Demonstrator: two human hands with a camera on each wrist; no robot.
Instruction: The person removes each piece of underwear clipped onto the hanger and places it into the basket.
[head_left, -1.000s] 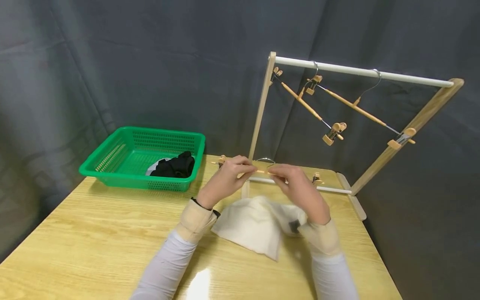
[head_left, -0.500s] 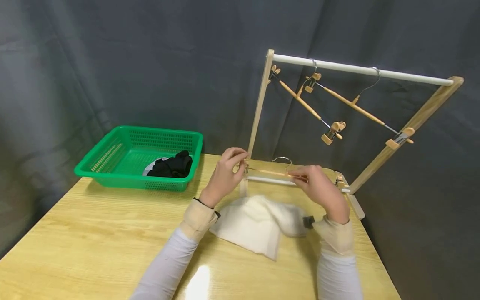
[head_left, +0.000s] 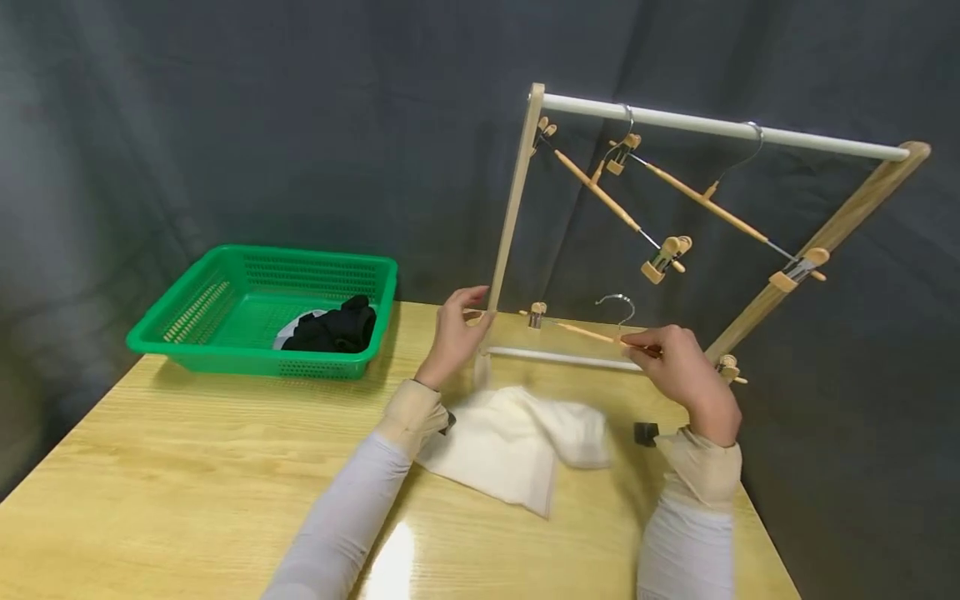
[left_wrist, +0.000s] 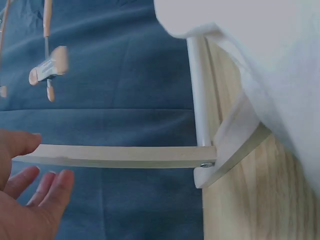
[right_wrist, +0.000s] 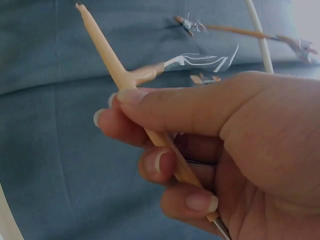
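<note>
My right hand [head_left: 678, 367] grips the thin wooden bar of a clip hanger [head_left: 585, 332] just beside its hook stem. In the right wrist view, thumb and fingers curl round the bar [right_wrist: 107, 50]. The hanger's metal hook points up, and one clip [head_left: 536, 315] stands out at its left end. My left hand [head_left: 456, 333] holds nothing; its fingers are spread beside the left post [head_left: 513, 204] of a small wooden rack. In the left wrist view, thumb and fingers [left_wrist: 57, 195] stand apart near that post. Below both hands, a cream cloth garment [head_left: 502, 450] lies crumpled on the table.
Two more clip hangers [head_left: 600, 196] hang from the rack's white top rail [head_left: 720, 127]. A lower white bar [head_left: 555, 358] crosses the rack near the table. On the left, a green basket [head_left: 262, 362] contains a black garment [head_left: 333, 325] and something white.
Both hands were together at the hanger; the right hand has carried it to the right and turned it slightly. The left hand has let go and opened near the post. The view has shifted slightly.
</note>
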